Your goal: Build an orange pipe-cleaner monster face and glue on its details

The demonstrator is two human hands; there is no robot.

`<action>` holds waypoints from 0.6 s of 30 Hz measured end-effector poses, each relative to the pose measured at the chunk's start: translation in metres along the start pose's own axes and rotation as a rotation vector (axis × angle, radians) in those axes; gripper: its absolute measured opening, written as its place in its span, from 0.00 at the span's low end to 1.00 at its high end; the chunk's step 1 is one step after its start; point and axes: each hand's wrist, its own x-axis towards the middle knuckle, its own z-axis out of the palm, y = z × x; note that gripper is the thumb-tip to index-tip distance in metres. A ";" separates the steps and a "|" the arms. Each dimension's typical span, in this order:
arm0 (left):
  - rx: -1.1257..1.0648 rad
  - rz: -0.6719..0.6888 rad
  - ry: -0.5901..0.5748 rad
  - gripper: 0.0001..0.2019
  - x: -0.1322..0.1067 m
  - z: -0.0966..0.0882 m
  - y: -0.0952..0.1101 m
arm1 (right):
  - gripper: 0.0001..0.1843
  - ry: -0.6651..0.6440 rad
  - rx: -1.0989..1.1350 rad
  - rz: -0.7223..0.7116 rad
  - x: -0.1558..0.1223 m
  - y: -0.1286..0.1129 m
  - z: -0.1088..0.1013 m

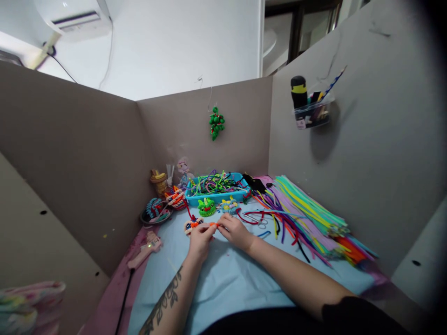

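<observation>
My left hand (pixel 200 243) and my right hand (pixel 236 231) meet over the blue table cover, each with its fingertips pinched on a small orange pipe cleaner piece (pixel 214 225). The fingers partly hide the piece, so its full shape does not show. Just behind my left hand sits an orange and white pipe cleaner animal head (pixel 193 225) with blue eyes. Farther back are a green animal head (pixel 206 207) and a light blue and yellow one (pixel 229 205). Scissors (pixel 260 222) lie to the right of my right hand, among loose pipe cleaner lengths.
A blue tray (pixel 195 201) heaped with pipe cleaner scraps stands at the back. Bundles of long pipe cleaners (pixel 307 204) cover the right side. At left are a pink glue gun (pixel 146 250) with its cord and a dark bowl (pixel 148 221). Grey panels (pixel 206 153) enclose the table.
</observation>
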 end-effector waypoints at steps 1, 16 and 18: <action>-0.006 0.018 0.012 0.12 0.001 -0.001 -0.001 | 0.07 0.013 -0.001 0.007 0.001 -0.001 0.001; 0.207 0.225 -0.037 0.10 0.004 -0.015 0.005 | 0.06 0.031 -0.013 0.054 0.001 -0.003 0.000; 0.217 0.255 -0.017 0.09 0.005 -0.017 0.004 | 0.07 0.032 0.007 0.073 0.000 -0.003 0.001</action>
